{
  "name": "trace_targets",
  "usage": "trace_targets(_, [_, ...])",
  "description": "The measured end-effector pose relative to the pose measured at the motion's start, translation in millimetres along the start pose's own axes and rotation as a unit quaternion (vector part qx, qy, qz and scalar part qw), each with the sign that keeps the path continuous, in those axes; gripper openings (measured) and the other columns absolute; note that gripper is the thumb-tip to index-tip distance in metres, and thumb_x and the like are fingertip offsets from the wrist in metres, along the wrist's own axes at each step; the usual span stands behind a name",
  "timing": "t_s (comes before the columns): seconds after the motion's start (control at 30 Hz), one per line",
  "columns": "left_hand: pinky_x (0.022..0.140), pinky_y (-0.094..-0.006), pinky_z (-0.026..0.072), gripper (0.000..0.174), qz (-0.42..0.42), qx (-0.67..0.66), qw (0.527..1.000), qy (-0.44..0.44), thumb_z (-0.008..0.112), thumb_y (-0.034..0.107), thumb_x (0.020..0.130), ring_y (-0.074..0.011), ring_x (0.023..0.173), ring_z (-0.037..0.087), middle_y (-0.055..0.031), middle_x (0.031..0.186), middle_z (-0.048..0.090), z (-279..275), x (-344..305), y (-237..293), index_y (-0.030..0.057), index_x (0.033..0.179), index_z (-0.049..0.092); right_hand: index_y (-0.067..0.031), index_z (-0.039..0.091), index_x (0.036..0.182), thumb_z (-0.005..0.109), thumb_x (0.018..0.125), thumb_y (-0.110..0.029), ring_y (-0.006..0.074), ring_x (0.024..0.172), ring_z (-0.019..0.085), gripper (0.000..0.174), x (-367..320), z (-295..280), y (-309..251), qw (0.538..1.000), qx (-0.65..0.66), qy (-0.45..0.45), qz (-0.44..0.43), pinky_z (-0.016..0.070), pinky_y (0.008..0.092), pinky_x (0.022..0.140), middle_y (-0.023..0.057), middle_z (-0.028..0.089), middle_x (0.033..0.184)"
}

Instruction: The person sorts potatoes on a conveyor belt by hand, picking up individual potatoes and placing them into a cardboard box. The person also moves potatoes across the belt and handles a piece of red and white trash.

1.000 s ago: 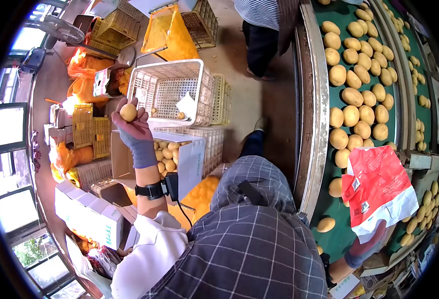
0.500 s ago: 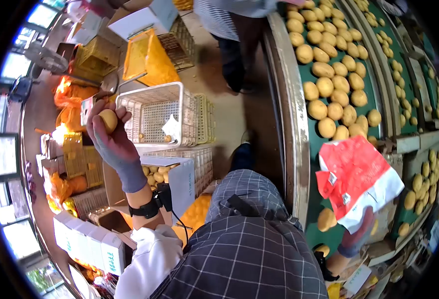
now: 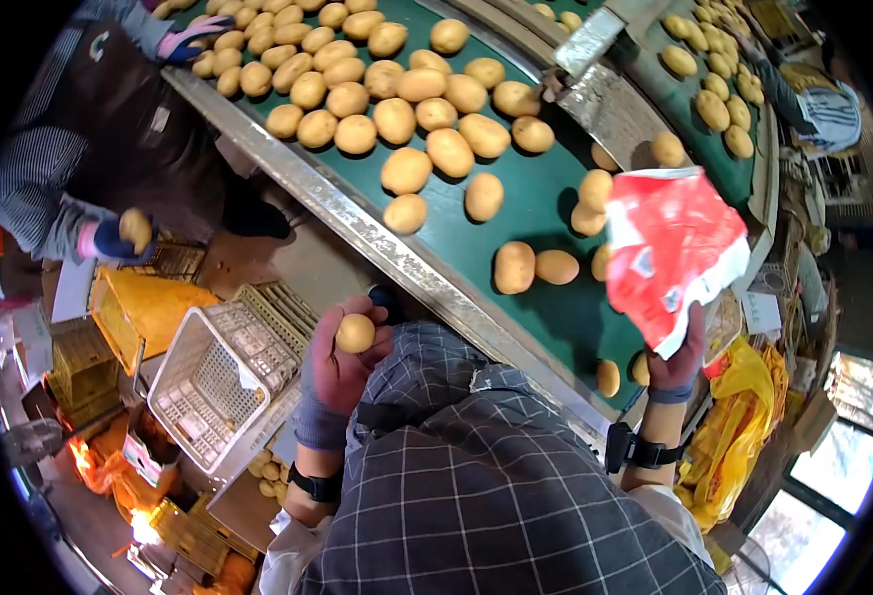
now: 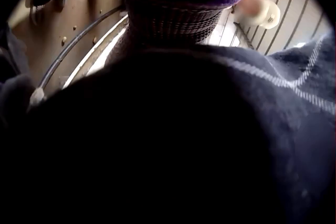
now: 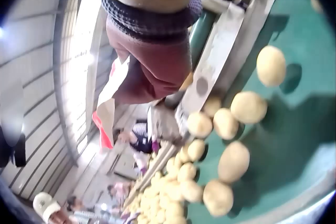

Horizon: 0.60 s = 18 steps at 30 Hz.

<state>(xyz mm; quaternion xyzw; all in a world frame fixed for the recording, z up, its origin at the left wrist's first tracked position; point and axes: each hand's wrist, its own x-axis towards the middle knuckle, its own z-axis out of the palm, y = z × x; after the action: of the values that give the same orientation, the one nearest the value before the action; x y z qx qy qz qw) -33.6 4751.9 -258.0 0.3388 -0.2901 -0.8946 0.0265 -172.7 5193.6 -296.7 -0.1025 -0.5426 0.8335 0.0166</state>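
Observation:
My gloved left hand [image 3: 335,375] is palm up beside the belt's metal edge, with its fingers curled round a single potato [image 3: 355,333]. In the left wrist view only the glove's cuff [image 4: 173,16] shows; dark checked cloth hides the lower part. Over the green conveyor belt [image 3: 476,260], my gloved right hand [image 3: 679,359] grips a crumpled red and white bag [image 3: 670,243] by its lower edge. From the right wrist, that bag [image 5: 106,111] appears as a folded strip by the fingers. Several loose potatoes [image 3: 514,268] lie on the belt near the bag.
Many potatoes [image 3: 395,119] crowd the upper belt, where another person [image 3: 124,139] stands holding a potato [image 3: 136,229]. A white plastic crate [image 3: 220,382] stands at my left, near an orange mesh bag [image 3: 144,312]. Yellow bags [image 3: 744,426] hang at the right.
My view has turned right toward the belt. The left hand, still holding its potato, has come from over the boxes to near the belt's edge. The bag stays in my right hand.

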Motion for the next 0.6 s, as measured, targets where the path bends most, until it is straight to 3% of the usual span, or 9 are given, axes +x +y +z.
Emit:
trace_targets(0.1, [0.089,-0.0426,0.0582,0.042,-0.053,0.023,0.997,-0.052,0.053,0.023,0.102,-0.0363,0.104,0.065,-0.0218,0.128,0.062,13,23,-6,0.0006,0.138,0.053,-0.0001,0.062,0.129,0.063,0.101,-0.017,0.0195,0.106,0.069,0.032,-1,-63,-33,0.954,0.296,-0.034,0.027,0.0580,0.0317,0.088,0.0117,0.073,0.118])
trace_targets(0.2, [0.097,-0.0495,0.0585,0.050,-0.097,0.063,0.988,-0.104,0.054,0.017,0.098,-0.0391,0.111,0.067,-0.0230,0.140,0.058,24,37,-9,0.0006,0.145,0.047,-0.0016,0.060,0.132,0.052,0.106,-0.013,0.0217,0.109,0.065,0.029,-34,-145,-22,0.947,0.316,-0.056,-0.008,0.0541,0.0298,0.091,0.0100,0.068,0.120])
trace_targets(0.23, [0.097,-0.0502,0.0587,0.051,-0.103,0.101,0.981,-0.129,0.055,0.019,0.098,-0.0364,0.108,0.069,-0.0217,0.139,0.059,27,44,-11,0.0013,0.146,0.047,0.0014,0.055,0.137,0.053,0.104,-0.012,0.0218,0.117,0.061,0.035,-50,-170,1,0.989,0.047,0.009,-0.143,0.0496,0.0311,0.100,0.0121,0.063,0.129])
trace_targets(0.27, [0.093,-0.0458,0.0609,0.052,-0.112,0.132,0.975,-0.136,0.055,0.019,0.098,-0.0351,0.107,0.070,-0.0210,0.136,0.060,37,57,-20,0.0021,0.146,0.046,0.0045,0.049,0.143,0.054,0.102,-0.010,0.0219,0.124,0.057,0.043,-65,-196,23,0.936,-0.229,0.142,-0.228,0.0451,0.0324,0.108,0.0143,0.058,0.138])
trace_targets(0.33, [0.084,-0.0374,0.0636,0.052,-0.113,0.205,0.963,-0.136,0.056,0.023,0.098,-0.0313,0.101,0.073,-0.0194,0.130,0.064,60,63,-31,0.0026,0.145,0.047,0.0081,0.041,0.148,0.055,0.100,-0.012,0.0233,0.132,0.051,0.054,-86,-227,32,0.934,-0.147,0.266,-0.187,0.0391,0.0341,0.115,0.0156,0.052,0.146])
trace_targets(0.47, [0.062,-0.0244,0.0496,0.045,-0.109,0.370,0.910,-0.152,0.052,0.034,0.106,-0.0100,0.074,0.061,-0.0097,0.122,0.067,74,86,-51,0.0053,0.141,0.052,0.0061,0.041,0.147,0.052,0.103,-0.013,0.0200,0.134,0.049,0.049,-140,-278,61,0.844,-0.341,0.357,-0.209,0.0463,0.0334,0.108,0.0117,0.050,0.146])
trace_targets(0.53, [0.058,-0.0239,0.0442,0.044,-0.069,0.426,0.889,-0.153,0.052,0.033,0.107,-0.0103,0.069,0.056,-0.0081,0.121,0.066,78,89,-63,0.0071,0.142,0.051,-0.0043,0.046,0.145,0.060,0.101,-0.018,0.0237,0.123,0.058,0.048,-148,-263,48,0.869,-0.061,0.469,-0.148,0.0518,0.0383,0.103,0.0099,0.057,0.138])
trace_targets(0.57, [0.057,-0.0238,0.0433,0.043,-0.056,0.446,0.881,-0.150,0.053,0.032,0.106,-0.0103,0.069,0.056,-0.0077,0.122,0.065,79,95,-68,0.0082,0.142,0.051,-0.0095,0.048,0.145,0.064,0.100,-0.020,0.0256,0.117,0.063,0.049,-152,-254,40,0.834,0.086,0.526,-0.143,0.0545,0.0408,0.100,0.0090,0.061,0.134])
trace_targets(0.6, [0.058,-0.0238,0.0437,0.043,-0.061,0.464,0.870,-0.153,0.053,0.032,0.106,-0.0105,0.069,0.056,-0.0078,0.123,0.065,81,100,-70,0.0090,0.143,0.050,-0.0090,0.047,0.146,0.065,0.099,-0.020,0.0260,0.117,0.063,0.051,-161,-260,52,0.825,0.063,0.539,-0.156,0.0541,0.0414,0.101,0.0088,0.061,0.135])
